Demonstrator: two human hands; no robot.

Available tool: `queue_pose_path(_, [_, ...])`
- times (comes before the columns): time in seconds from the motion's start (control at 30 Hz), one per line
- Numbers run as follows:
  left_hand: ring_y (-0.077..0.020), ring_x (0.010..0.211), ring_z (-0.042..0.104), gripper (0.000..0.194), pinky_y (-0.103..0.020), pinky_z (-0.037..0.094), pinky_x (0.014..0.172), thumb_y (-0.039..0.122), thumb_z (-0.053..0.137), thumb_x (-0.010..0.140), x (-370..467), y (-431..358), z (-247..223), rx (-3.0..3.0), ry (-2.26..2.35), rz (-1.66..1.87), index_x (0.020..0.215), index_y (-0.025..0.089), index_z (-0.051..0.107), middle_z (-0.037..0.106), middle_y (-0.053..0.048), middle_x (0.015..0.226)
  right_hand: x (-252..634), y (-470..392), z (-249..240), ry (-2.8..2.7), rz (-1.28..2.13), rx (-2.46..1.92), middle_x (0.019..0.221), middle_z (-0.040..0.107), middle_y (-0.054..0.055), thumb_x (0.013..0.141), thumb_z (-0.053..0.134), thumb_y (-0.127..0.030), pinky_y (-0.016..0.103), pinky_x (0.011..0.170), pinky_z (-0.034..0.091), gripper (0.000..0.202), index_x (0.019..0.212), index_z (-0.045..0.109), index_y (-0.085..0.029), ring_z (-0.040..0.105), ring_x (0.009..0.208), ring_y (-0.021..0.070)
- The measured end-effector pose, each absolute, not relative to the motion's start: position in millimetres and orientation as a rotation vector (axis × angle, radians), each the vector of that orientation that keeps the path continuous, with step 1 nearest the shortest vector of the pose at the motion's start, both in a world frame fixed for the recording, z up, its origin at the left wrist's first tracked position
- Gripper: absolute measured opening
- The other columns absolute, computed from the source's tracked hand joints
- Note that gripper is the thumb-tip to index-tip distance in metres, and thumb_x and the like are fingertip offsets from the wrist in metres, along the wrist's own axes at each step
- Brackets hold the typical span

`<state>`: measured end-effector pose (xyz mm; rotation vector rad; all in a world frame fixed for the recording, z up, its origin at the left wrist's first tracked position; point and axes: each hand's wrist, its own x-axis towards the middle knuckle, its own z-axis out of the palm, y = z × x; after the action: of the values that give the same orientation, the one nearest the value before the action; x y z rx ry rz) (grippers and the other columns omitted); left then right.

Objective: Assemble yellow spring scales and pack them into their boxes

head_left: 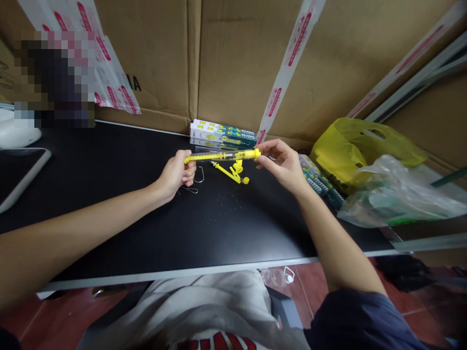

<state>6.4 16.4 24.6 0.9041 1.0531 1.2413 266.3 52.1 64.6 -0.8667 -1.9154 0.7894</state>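
A slim, clear-tubed spring scale (222, 156) with yellow inner parts is held level above the black table. My left hand (175, 174) is closed round its left end. At the other end, the thumb and fingers of my right hand (282, 163) pinch near the yellow cap. Below the tube lie loose yellow plastic pieces (229, 173), among them a thin rod and small caps. Bent wire hooks (200, 176) rest by my left hand, partly hidden by its fingers.
Behind the scale, printed boxes (222, 135) are stacked against large cardboard cartons (237, 63). More boxes (315, 177) lie to the right, beside a yellow plastic bag (335, 146) and a clear bag (397, 194). A white-edged device (25, 180) sits far left. Tiny specks dot the tabletop (219, 238).
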Motion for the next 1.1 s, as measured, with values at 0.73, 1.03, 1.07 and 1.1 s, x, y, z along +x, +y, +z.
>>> queue_pose_path(0.73, [-0.0055, 0.035, 0.022, 0.036, -0.018, 0.030, 0.036, 0.036, 0.040, 0.092, 7.2, 15.5, 22.7, 0.876, 1.019, 1.146, 0.062, 0.018, 0.047, 0.024, 0.009, 0.044, 264.4, 53.7, 63.2, -1.889, 0.812, -0.844, 0.085, 0.063, 0.001, 0.071, 0.077, -0.046, 0.026, 0.066, 0.058, 0.038, 0.094, 0.061, -0.020, 0.061, 0.077, 0.0130])
queue_pose_path(1.03, [-0.0045, 0.034, 0.019, 0.039, -0.016, 0.023, 0.034, 0.033, 0.036, 0.095, 5.7, 15.8, 24.0, 0.851, 0.954, 1.177, 0.060, 0.017, 0.045, 0.021, 0.009, 0.042, 267.3, 53.2, 65.2, -1.910, 0.773, -0.830, 0.091, 0.062, 0.002, 0.074, 0.076, -0.045, 0.024, 0.066, 0.056, 0.040, 0.101, 0.059, -0.022, 0.061, 0.083, 0.0139])
queue_pose_path(1.07, [-0.0045, 0.034, 0.018, 0.040, -0.016, 0.022, 0.034, 0.033, 0.036, 0.095, 5.1, 16.6, 23.6, 0.851, 0.949, 1.182, 0.060, 0.017, 0.045, 0.021, 0.009, 0.042, 268.7, 53.4, 66.8, -1.909, 0.772, -0.834, 0.092, 0.062, 0.002, 0.074, 0.076, -0.044, 0.023, 0.065, 0.055, 0.041, 0.104, 0.058, -0.023, 0.061, 0.083, 0.0140])
queue_pose_path(1.1, [-0.0045, 0.034, 0.018, 0.040, -0.016, 0.022, 0.034, 0.033, 0.036, 0.095, 4.6, 17.3, 23.3, 0.849, 0.948, 1.188, 0.059, 0.017, 0.044, 0.021, 0.009, 0.042, 270.5, 53.8, 68.4, -1.911, 0.777, -0.840, 0.093, 0.062, 0.002, 0.074, 0.076, -0.044, 0.023, 0.062, 0.054, 0.043, 0.107, 0.056, -0.023, 0.061, 0.082, 0.0139])
